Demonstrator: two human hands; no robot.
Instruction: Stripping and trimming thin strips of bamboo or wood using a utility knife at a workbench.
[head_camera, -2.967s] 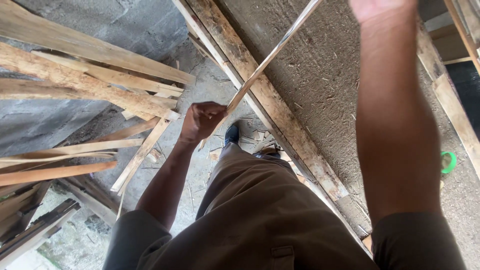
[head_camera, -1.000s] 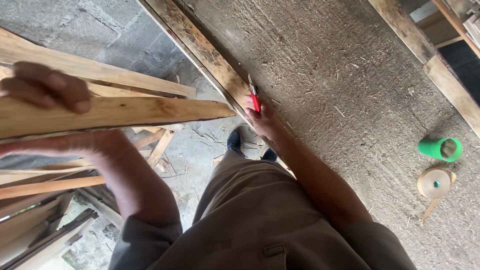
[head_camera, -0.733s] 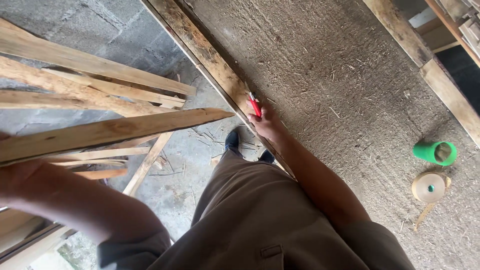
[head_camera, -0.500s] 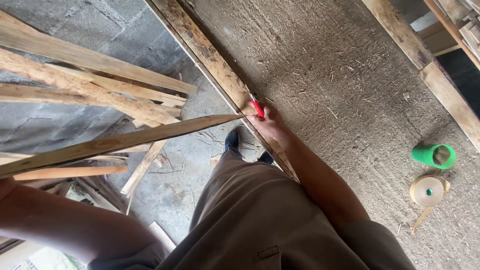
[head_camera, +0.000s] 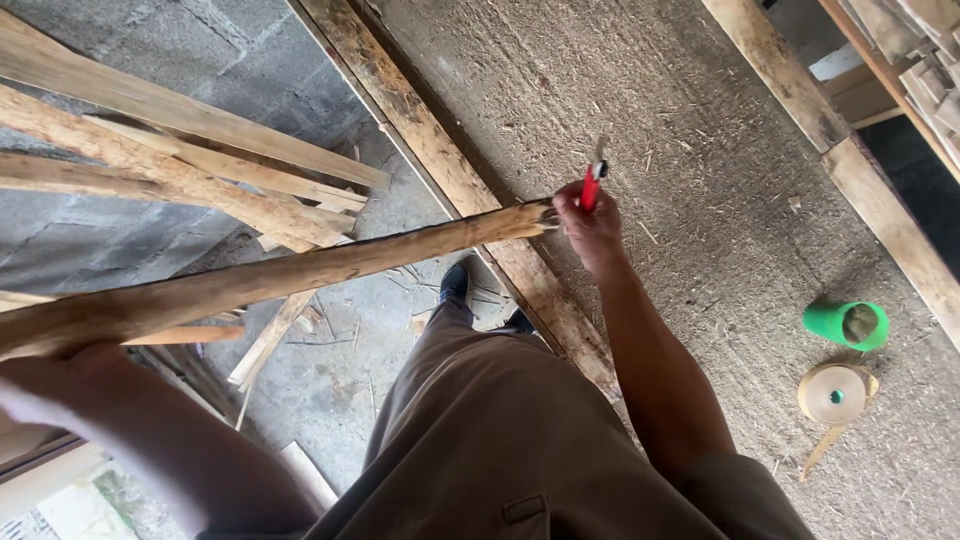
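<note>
- The left hand (head_camera: 60, 365) is wrapped around the near end of a long rough wooden slat (head_camera: 300, 272), holding it level over the concrete floor (head_camera: 340, 370).
- The right hand (head_camera: 590, 225) grips a red pencil (head_camera: 592, 185) at the slat's far tip, by the straw-flecked board (head_camera: 700, 150).
- Marking looks underway; the next stroke calls for a steady slat.

bench (head_camera: 700, 150): rough, straw-flecked | on it: green cup (head_camera: 845, 324) (tipped over); tape roll (head_camera: 832, 393) beside it
</note>
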